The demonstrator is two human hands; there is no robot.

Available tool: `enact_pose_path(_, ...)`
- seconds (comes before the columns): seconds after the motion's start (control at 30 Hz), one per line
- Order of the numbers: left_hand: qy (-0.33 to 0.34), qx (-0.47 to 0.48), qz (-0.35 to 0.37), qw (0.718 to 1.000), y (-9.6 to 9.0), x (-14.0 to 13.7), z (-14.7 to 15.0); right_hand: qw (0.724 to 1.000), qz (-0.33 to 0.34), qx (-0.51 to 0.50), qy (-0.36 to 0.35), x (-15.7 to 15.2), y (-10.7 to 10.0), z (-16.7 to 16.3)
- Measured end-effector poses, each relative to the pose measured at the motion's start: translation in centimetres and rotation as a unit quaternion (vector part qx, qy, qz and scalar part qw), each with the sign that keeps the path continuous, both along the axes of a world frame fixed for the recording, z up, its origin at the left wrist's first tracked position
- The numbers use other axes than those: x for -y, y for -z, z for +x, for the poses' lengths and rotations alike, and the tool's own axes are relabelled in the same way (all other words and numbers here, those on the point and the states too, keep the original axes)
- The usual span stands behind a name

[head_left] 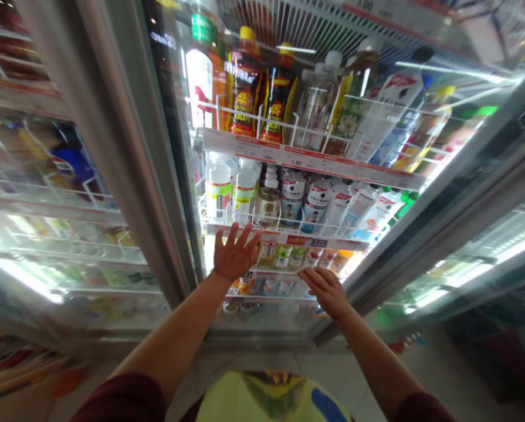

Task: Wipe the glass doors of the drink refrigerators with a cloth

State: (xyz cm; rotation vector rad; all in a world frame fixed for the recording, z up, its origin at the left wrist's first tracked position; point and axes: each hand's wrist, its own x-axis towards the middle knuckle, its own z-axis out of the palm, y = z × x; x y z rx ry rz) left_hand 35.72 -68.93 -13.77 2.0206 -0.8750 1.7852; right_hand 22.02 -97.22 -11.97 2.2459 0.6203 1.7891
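Note:
My left hand (236, 255) is open, fingers spread and pointing up, in front of the price rail (284, 237) of a fridge shelf. Clear bottles with green-and-white labels (243, 193) and a small brown bottle with a white cap (268, 202) stand just above it. My right hand (326, 288) is lower and to the right, its fingers stretched out near the edge of a lower shelf (284, 270). Bottles with green labels (283, 255) stand on that shelf. Neither hand holds anything; whether the fingertips touch the shelf edges, I cannot tell.
Dark bottles with yellow caps (243, 88) stand on an upper shelf behind a white wire guard. Metal fridge posts rise on the left (112, 152) and right (438, 181). More stocked shelves show beyond both posts. Something yellow (227, 401) covers my front above the tiled floor.

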Motion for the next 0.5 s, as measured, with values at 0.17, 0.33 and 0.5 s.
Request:
enact_pose_path(0.17,0.007,-0.012,0.004,1.000,0.4,-0.3,-0.1,0.994,0.077,0.076,0.020,8.1,-10.0,1.8)
enact_pose_path(0.33,0.006,-0.017,0.008,1.000,0.3,-0.2,-0.1,0.957,0.225,0.178,0.047,7.5,-12.0,3.9)
enact_pose_path(0.5,0.017,-0.010,0.001,1.000,0.0,-0.1,-0.2,0.997,0.066,0.031,-0.003,-1.9,-3.0,2.7)
